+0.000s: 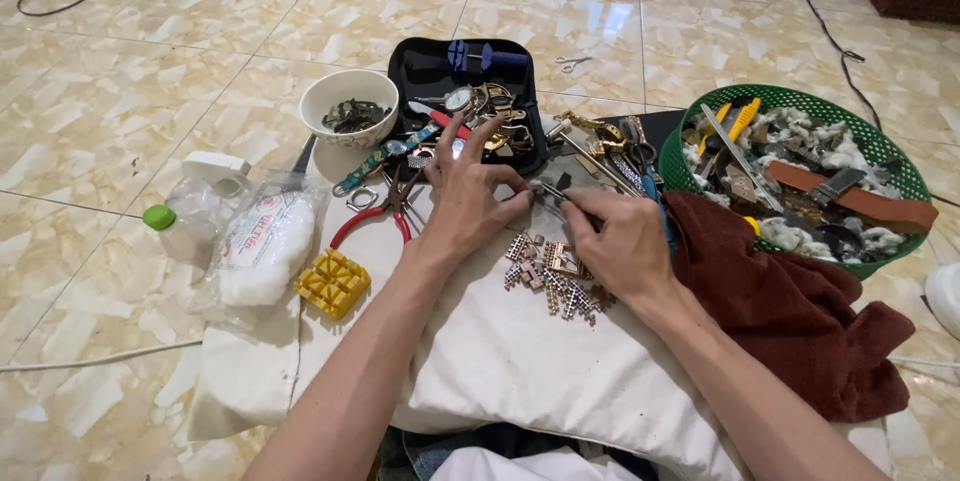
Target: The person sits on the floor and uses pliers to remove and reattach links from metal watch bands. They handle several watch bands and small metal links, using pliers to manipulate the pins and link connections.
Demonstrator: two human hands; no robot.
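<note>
Cloth (520,361) on floor, links pile (555,276) mid-cloth | left hand (465,196) pinching small metal part, other fingers splayed | right hand (620,241) closed on thin tool (553,191), tip at part | I judge: fitting step; next needs steady aim.

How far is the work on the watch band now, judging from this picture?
Looks done: a pile of loose band links lies on the white cloth. In hand: the left hand and right hand meet over a small metal piece; what it is cannot be told. Left: several watches wait in the black case.
</note>
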